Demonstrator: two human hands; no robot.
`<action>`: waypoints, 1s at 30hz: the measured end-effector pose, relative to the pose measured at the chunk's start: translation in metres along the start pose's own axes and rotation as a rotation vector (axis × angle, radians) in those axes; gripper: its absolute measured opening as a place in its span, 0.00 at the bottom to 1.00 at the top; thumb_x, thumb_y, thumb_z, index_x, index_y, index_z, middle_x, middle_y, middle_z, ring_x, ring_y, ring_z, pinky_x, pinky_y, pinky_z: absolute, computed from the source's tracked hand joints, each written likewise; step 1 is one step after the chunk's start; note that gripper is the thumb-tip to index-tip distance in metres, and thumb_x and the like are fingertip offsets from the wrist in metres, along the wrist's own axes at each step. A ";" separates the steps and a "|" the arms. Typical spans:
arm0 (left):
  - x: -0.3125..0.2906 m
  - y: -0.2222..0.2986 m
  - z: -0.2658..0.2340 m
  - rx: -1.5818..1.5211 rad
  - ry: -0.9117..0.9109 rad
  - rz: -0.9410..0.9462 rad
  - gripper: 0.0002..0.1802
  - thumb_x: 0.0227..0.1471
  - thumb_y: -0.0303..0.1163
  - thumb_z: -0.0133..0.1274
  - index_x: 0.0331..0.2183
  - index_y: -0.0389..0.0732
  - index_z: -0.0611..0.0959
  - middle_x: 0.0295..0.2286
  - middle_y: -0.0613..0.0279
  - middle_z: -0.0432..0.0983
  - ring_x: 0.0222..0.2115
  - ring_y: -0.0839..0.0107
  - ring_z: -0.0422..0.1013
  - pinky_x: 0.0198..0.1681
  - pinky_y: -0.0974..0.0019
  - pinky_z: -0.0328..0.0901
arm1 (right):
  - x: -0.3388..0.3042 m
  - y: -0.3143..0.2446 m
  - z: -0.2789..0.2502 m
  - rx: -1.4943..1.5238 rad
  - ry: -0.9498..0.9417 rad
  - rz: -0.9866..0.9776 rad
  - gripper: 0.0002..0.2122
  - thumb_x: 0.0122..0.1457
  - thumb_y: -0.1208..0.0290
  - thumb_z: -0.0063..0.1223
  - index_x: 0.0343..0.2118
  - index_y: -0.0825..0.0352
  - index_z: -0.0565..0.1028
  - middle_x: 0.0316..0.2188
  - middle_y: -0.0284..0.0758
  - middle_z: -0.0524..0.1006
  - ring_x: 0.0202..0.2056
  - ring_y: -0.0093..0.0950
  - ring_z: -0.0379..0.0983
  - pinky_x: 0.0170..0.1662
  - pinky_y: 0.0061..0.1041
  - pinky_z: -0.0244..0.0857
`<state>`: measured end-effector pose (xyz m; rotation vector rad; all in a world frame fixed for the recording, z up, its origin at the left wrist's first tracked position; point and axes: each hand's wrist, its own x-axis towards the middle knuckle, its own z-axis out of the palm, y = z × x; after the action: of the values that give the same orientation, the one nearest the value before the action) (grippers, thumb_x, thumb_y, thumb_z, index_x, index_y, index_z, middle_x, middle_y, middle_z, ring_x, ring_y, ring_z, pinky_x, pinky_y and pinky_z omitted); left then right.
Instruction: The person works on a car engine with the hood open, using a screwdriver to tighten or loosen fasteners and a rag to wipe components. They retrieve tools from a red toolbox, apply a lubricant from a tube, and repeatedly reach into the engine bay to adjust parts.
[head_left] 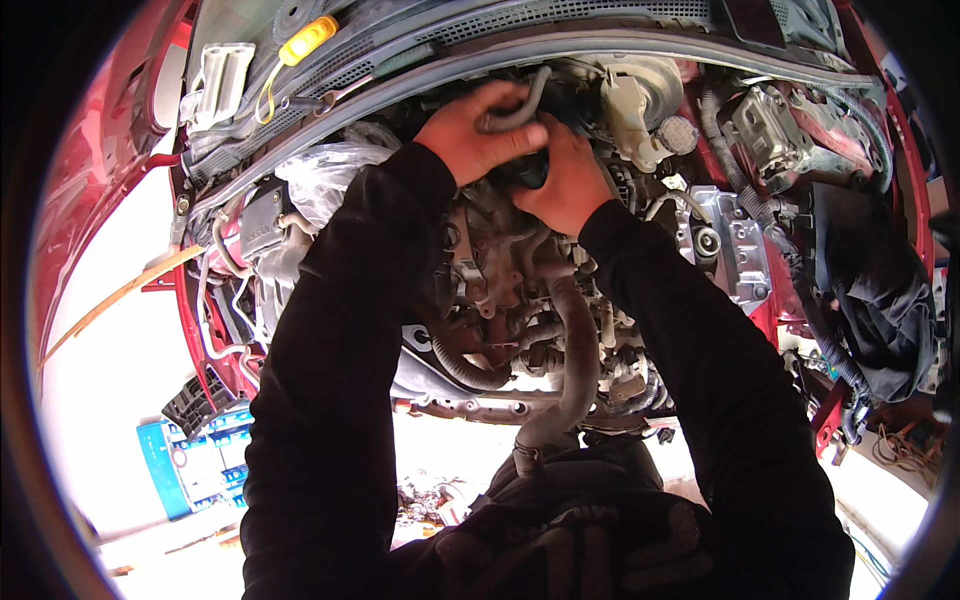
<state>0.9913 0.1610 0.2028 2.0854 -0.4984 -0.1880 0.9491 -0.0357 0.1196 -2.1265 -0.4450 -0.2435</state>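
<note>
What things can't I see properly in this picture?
All in the head view:
- What the left hand and right hand touch deep between them: hidden by the hands and dark shadow.
- What's under the clear plastic: blurred by its shiny creases.
- The red panel's outer part: cut off by the round, dark picture rim.

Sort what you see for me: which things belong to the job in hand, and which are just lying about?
Likely part of the job:
curved grey hose at the left hand
engine parts near the right hand

Apparently just lying about:
yellow item with a strap
pale metal bracket
blue box
</note>
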 end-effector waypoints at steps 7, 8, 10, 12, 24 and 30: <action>0.000 -0.003 -0.002 0.152 -0.271 0.001 0.71 0.43 0.50 0.81 0.75 0.40 0.55 0.66 0.41 0.65 0.71 0.50 0.59 0.70 0.50 0.59 | 0.002 0.003 -0.003 -0.047 -0.018 0.007 0.49 0.45 0.62 0.74 0.70 0.73 0.60 0.64 0.53 0.70 0.64 0.59 0.64 0.70 0.51 0.58; 0.000 -0.004 0.001 0.207 -0.262 0.000 0.72 0.42 0.50 0.82 0.75 0.41 0.54 0.66 0.41 0.65 0.71 0.50 0.59 0.70 0.50 0.59 | 0.001 0.004 -0.004 -0.067 -0.038 0.001 0.49 0.45 0.62 0.74 0.70 0.73 0.59 0.63 0.54 0.70 0.64 0.60 0.64 0.70 0.51 0.58; 0.001 -0.007 0.008 0.233 -0.230 -0.005 0.72 0.41 0.50 0.82 0.75 0.41 0.55 0.65 0.41 0.65 0.70 0.51 0.60 0.70 0.50 0.60 | 0.001 0.009 -0.006 -0.059 -0.040 -0.040 0.51 0.46 0.61 0.75 0.70 0.73 0.58 0.62 0.55 0.70 0.64 0.59 0.64 0.70 0.51 0.58; 0.000 -0.009 0.013 0.184 -0.186 -0.052 0.70 0.40 0.49 0.82 0.73 0.40 0.57 0.64 0.41 0.66 0.68 0.51 0.62 0.69 0.50 0.61 | 0.000 0.012 -0.006 -0.071 -0.050 -0.072 0.51 0.46 0.59 0.76 0.71 0.73 0.58 0.62 0.53 0.70 0.63 0.58 0.65 0.69 0.50 0.60; -0.002 -0.004 0.015 0.278 -0.135 -0.004 0.41 0.51 0.34 0.75 0.60 0.39 0.71 0.53 0.57 0.81 0.56 0.62 0.77 0.63 0.54 0.68 | -0.106 0.036 -0.069 0.607 -0.152 0.271 0.27 0.66 0.69 0.67 0.65 0.69 0.70 0.45 0.32 0.79 0.43 0.20 0.75 0.46 0.24 0.71; -0.002 -0.004 0.018 0.331 -0.116 0.060 0.35 0.52 0.30 0.73 0.57 0.38 0.72 0.51 0.57 0.83 0.53 0.63 0.79 0.63 0.55 0.70 | -0.121 0.057 -0.048 0.536 0.000 0.356 0.14 0.69 0.76 0.61 0.55 0.71 0.75 0.37 0.27 0.79 0.39 0.14 0.74 0.43 0.17 0.68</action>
<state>0.9853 0.1501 0.1896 2.3866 -0.7006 -0.2035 0.8610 -0.1314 0.0622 -1.6387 -0.1046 0.0770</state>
